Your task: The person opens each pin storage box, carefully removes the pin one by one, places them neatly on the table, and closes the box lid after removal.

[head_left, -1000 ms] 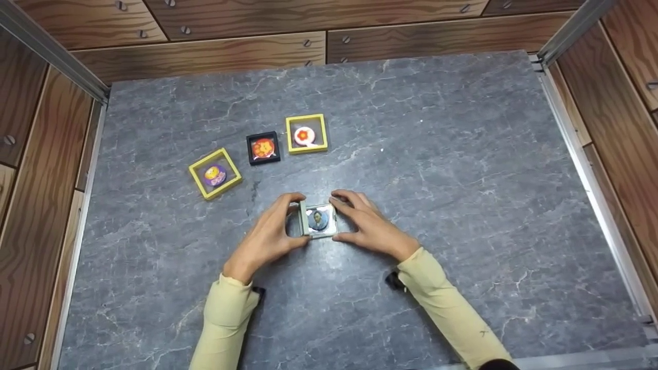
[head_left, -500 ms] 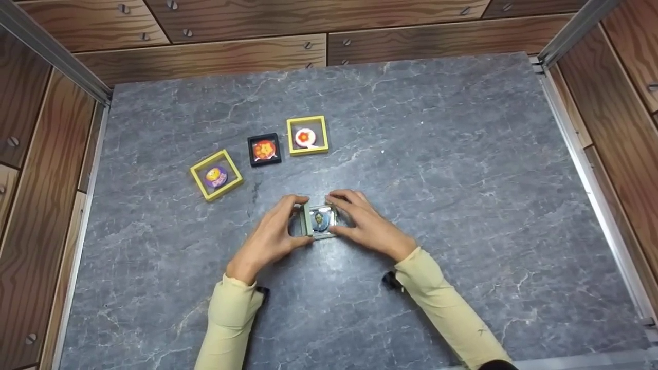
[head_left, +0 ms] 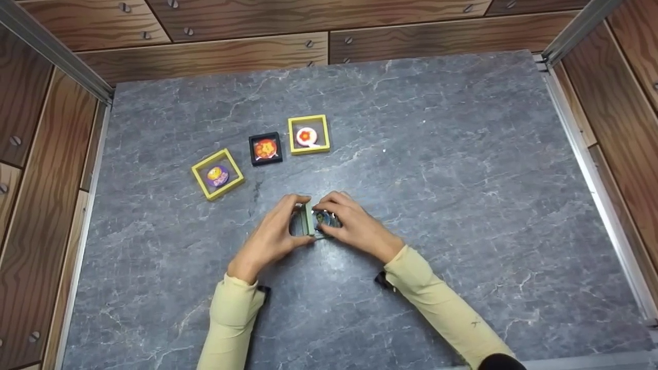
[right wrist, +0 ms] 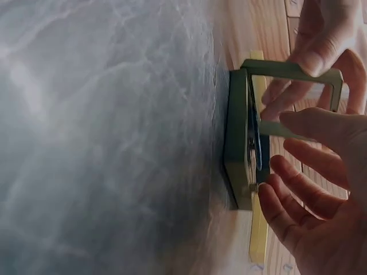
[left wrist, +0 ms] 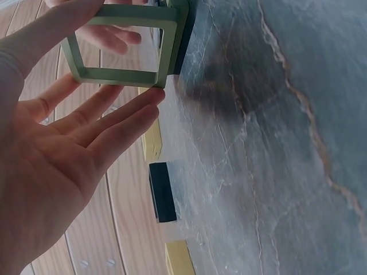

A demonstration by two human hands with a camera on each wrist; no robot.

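A small green display frame (head_left: 307,220) stands hinged apart, one half on the table and the other raised upright. My left hand (head_left: 267,241) holds the raised half between thumb and fingertips; the left wrist view shows this green half (left wrist: 120,74) against the fingers. A round badge with a portrait (head_left: 321,218) lies on the lower half. Over it hovers my right hand (head_left: 354,223), thumb and fingers spread around the badge. In the right wrist view the right fingers (right wrist: 304,189) are loosely bent and apart, near the lower half's edge. Fingertip contact with the badge is unclear.
Beyond the hands are a yellow frame (head_left: 236,181) with a purple badge, a black frame (head_left: 251,155) with an orange badge, and another yellow frame (head_left: 308,150) with a white and red badge. Wood-patterned walls (head_left: 231,49) border the grey marbled table (head_left: 462,180).
My right hand has moved left from the frame's right edge to over the badge, now partly covering it. The left hand keeps its grip, and the raised half stands a little farther right.
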